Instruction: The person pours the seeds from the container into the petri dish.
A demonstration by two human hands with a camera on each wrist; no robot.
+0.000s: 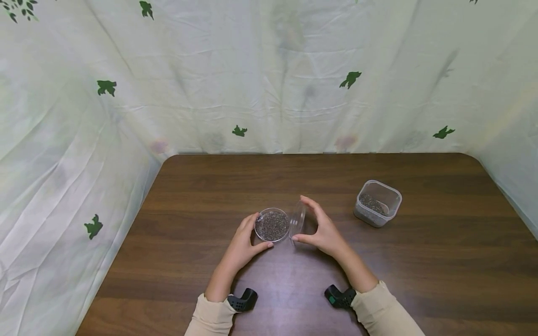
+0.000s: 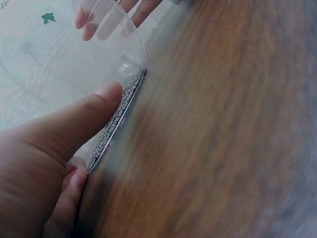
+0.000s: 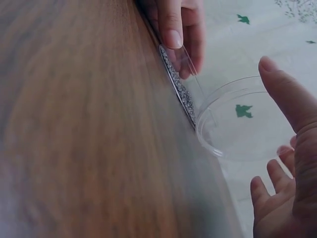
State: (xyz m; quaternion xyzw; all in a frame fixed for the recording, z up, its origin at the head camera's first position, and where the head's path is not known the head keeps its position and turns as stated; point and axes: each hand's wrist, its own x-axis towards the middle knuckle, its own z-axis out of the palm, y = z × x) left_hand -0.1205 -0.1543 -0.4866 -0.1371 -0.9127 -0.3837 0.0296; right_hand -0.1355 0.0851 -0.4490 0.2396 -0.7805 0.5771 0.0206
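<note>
A clear round petri dish (image 1: 273,241) sits on the table, filled with dark grey granules (image 1: 272,224). My left hand (image 1: 244,245) holds it by the side, thumb at the near rim and fingers round the left edge. At the dish's right edge the clear petri dish lid (image 1: 297,219) stands tilted nearly upright. My right hand (image 1: 325,234) grips this lid between the thumb below and the fingers above. In the right wrist view, the lid's rim (image 3: 204,135) overlaps the end of the dish, where the granules (image 3: 178,89) show as a thin layer.
To the right stands a clear plastic tub (image 1: 392,200), uncovered, with more grey granules (image 1: 371,204) inside. All of this is on a brown wooden table (image 1: 201,186). A pale curtain with green leaf-like shapes (image 1: 350,79) hangs behind it. Black devices (image 1: 244,300) sit at both wrists.
</note>
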